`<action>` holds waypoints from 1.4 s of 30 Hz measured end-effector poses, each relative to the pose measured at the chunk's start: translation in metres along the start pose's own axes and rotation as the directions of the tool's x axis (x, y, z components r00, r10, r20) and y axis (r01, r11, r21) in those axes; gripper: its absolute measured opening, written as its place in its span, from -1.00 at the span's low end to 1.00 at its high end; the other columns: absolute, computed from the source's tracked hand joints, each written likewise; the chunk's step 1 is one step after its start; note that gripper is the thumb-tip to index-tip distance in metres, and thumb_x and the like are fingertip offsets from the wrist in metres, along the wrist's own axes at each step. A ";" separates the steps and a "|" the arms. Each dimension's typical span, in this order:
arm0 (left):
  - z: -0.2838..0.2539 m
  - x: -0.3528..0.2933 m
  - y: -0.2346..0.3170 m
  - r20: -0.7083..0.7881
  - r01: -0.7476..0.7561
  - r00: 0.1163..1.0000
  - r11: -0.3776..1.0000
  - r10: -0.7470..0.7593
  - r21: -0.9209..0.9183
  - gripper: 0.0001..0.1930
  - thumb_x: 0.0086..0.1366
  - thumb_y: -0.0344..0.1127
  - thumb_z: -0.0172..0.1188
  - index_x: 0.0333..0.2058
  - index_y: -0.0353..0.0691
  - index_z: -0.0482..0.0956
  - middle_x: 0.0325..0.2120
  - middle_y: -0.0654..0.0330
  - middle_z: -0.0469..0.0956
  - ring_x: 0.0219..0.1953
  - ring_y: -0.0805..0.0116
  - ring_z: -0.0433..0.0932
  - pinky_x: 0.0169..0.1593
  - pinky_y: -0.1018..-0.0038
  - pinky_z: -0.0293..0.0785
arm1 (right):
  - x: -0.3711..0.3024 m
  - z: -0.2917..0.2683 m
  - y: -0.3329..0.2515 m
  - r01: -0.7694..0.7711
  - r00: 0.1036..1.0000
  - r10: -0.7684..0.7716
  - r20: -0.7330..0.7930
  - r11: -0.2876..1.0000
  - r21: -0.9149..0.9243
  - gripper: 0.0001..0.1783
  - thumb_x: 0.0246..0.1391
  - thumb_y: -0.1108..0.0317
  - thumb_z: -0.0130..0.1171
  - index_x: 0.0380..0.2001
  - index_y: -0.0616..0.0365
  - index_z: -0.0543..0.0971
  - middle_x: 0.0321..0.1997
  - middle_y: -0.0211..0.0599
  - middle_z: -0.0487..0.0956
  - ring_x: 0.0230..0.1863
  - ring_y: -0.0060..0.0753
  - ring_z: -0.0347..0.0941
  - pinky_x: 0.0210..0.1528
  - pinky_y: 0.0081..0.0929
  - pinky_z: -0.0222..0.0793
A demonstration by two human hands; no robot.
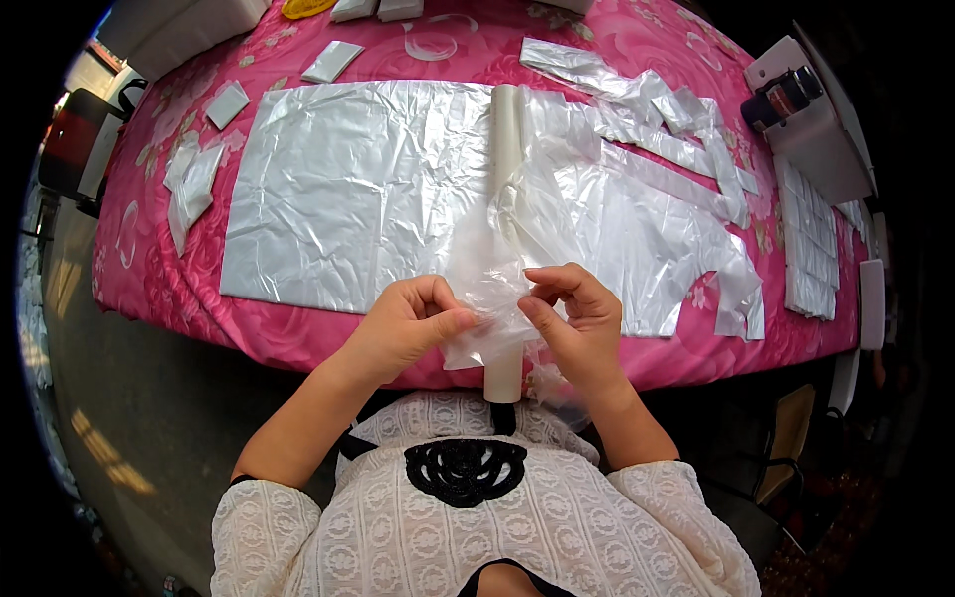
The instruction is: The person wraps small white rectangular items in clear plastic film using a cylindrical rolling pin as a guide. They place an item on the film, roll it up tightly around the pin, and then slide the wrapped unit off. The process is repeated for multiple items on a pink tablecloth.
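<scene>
Two bare hands work over one crumpled piece of clear plastic film (494, 300) just above the near edge of the pink, cloth-covered desk (269, 326). The left hand (401, 320) comes in from 8 o'clock, its thumb pressed against the curled forefinger and pinching the film. The right hand (582, 326) comes in from 4 o'clock, thumb and forefinger curved toward each other with their tips slightly apart (whether film is caught between them, I cannot tell).

The key relation is with the pale tube-shaped roll (506, 139): it passes between and beneath the hands, its long axis running from 12 to 6 o'clock, and its near end juts past the desk's edge. The right fingers look slightly nearer to it. The film lies between both sets of fingertips, spreading toward 12 o'clock over the roll. A flat silvery plastic stack (318, 189) sits at 10 o'clock; handle-cut plastic sheets (642, 249) lie at 2 o'clock.
</scene>
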State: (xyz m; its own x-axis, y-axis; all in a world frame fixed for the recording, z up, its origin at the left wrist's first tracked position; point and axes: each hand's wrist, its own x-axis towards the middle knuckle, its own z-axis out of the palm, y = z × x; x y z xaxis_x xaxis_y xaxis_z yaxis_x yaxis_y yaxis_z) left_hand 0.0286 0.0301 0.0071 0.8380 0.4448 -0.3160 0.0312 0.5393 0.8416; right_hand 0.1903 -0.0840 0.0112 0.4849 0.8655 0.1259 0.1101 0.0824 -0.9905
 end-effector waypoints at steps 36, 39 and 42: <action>-0.104 0.029 0.037 -0.640 -0.137 0.749 0.985 0.170 0.101 -0.84 0.21 -0.21 0.06 -0.43 -0.14 0.37 -0.64 0.44 0.26 -0.64 0.68 0.25 -0.56 0.64 0.24 | -0.037 -0.015 -0.011 -0.002 0.918 0.339 0.207 0.525 -0.851 -0.53 -0.18 -0.04 0.22 -0.47 0.21 0.47 -0.57 -0.25 0.51 -0.52 -0.24 0.48 -0.46 -0.40 0.37; -0.133 0.026 0.052 -0.651 -0.022 0.709 0.931 0.272 0.365 -0.83 0.21 -0.20 0.09 -0.43 -0.13 0.37 -0.65 0.48 0.27 -0.63 0.72 0.19 -0.57 0.66 0.16 | -0.037 -0.008 -0.009 -0.065 0.872 0.448 0.198 0.507 -0.860 -0.41 -0.25 -0.17 0.21 -0.48 0.22 0.45 -0.60 -0.24 0.50 -0.54 -0.19 0.48 -0.48 -0.36 0.37; -0.196 0.019 0.053 -0.502 0.052 0.675 0.644 0.541 0.763 -0.81 0.17 -0.23 0.15 -0.45 -0.20 0.39 -0.68 0.44 0.28 -0.64 0.66 0.19 -0.57 0.62 0.16 | -0.041 -0.001 -0.004 -0.056 0.859 0.455 0.235 0.540 -0.840 -0.36 -0.26 -0.22 0.20 -0.46 0.25 0.44 -0.60 -0.20 0.50 -0.56 -0.16 0.48 -0.48 -0.32 0.37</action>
State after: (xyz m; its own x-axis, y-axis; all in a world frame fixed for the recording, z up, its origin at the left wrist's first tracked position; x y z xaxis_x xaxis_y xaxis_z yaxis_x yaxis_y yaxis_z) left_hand -0.0605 0.2075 -0.0402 0.3087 0.9509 0.0218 0.4796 -0.1754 0.8597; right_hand 0.1707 -0.1201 0.0106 0.2625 0.8970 -0.3556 0.7606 -0.4191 -0.4959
